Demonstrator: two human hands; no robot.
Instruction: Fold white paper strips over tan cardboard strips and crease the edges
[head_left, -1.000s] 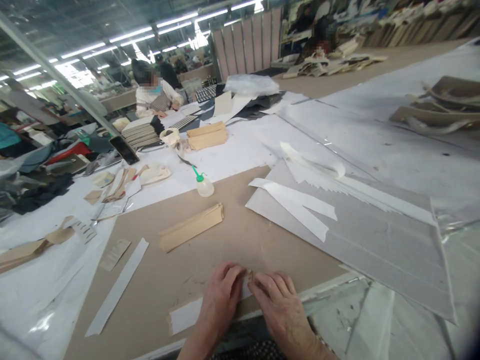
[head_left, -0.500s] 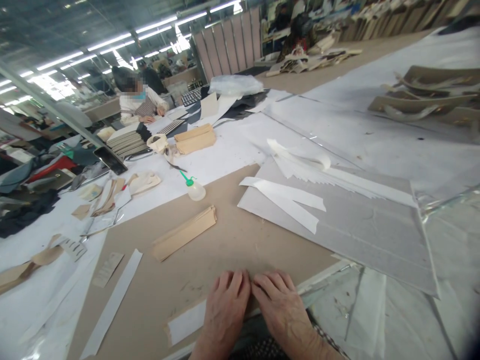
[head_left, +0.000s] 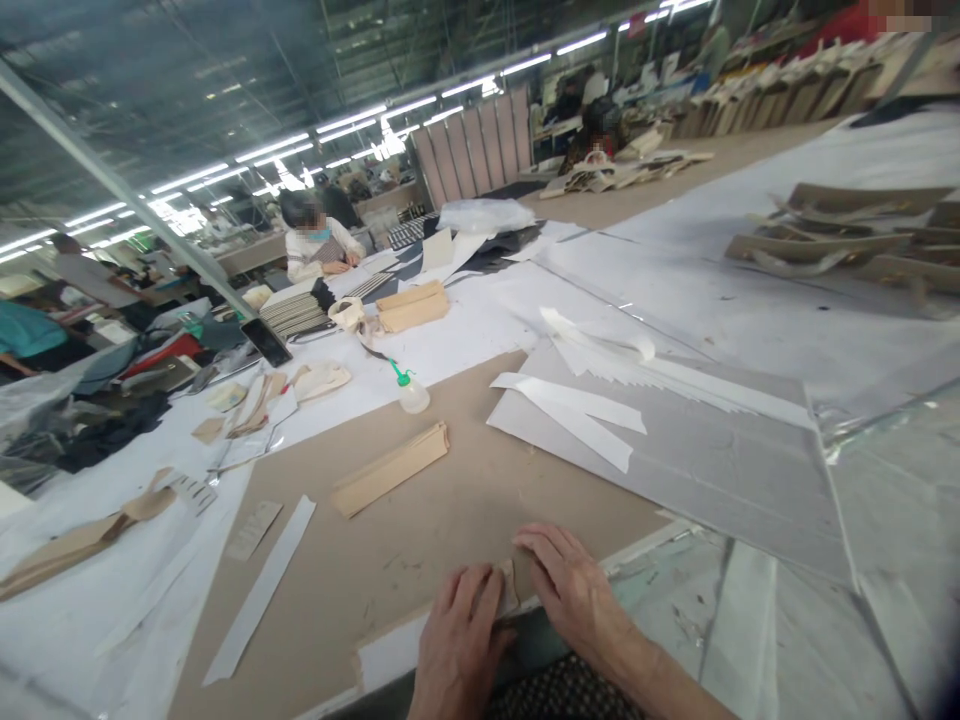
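Observation:
A tan strip with a white strip (head_left: 391, 652) on it lies along the near edge of the brown board, partly covered by my left hand (head_left: 459, 628). That hand's fingers press on it from above, with the thumb at the edge below. The strip's tan end (head_left: 509, 588) shows just past the fingertips. My right hand (head_left: 576, 580) is beside this end, at the board's edge. Its fingers are lightly bent and apart from the strip, with nothing visible in them. Farther off lie a stack of tan strips (head_left: 391, 470) and a single white strip (head_left: 262, 590).
Several white strips (head_left: 577, 410) lie on a grey sheet (head_left: 720, 470) at the right. A clear bottle with a green nozzle (head_left: 412, 396) stands behind the tan stack. A phone (head_left: 266, 342) leans by a metal pole. Across the table sits a co-worker (head_left: 322, 245).
My hands have moved apart, and the tan strip's end now shows between them. My right hand has shifted away from the left. The view has tilted up and turned slightly left.

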